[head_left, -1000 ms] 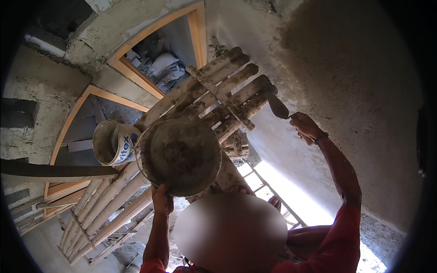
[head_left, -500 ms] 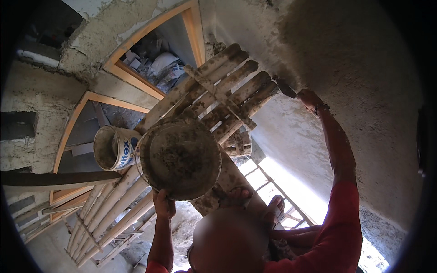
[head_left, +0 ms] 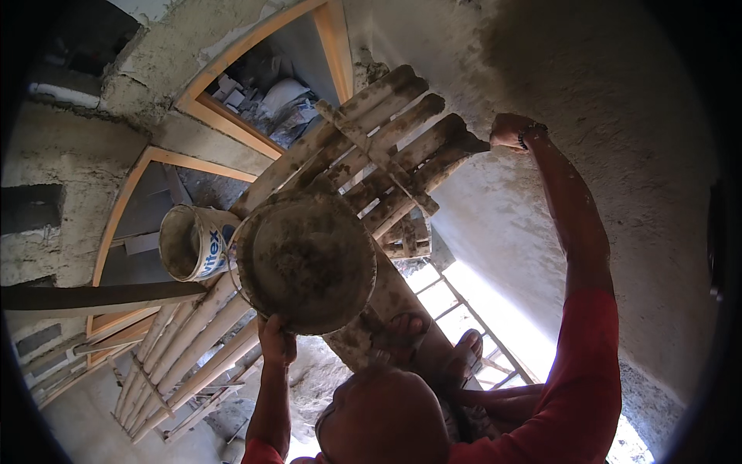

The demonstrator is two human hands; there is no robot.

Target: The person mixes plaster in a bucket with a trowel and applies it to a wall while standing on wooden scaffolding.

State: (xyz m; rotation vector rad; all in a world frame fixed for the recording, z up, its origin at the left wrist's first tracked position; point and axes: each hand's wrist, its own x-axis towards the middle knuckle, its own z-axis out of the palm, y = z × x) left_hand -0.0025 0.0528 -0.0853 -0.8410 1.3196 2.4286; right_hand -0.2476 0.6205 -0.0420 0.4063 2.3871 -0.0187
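Much hidden or hard to read: right hand raised far right against the rough plastered wall, fist closed around a tool of which only a dark tip shows, poking left toward the ends of the scaffold poles; kind of tool not to be told. Fingers curled tight together, dark band at the wrist. Left hand near and low, gripping the near rim of a round mortar-crusted pan from below, thumb and fingers clamped on the edge, fingertips out of sight behind the rim. Pan held up over the poles, centre of the view, tilted toward the camera; inside caked with grey mortar, amount not clear. Just left of the pan, touching or nearly so, a white bucket lying on its side among the poles, mouth turned left, inner wall smeared grey, contents not visible. Head and red sleeve filling the near edge, partly cut off. Bare feet on a plank, half covered by the head. Far behind, wooden arched frames with sacks and rubble inside, blurred. Bright opening lower right, washed out.
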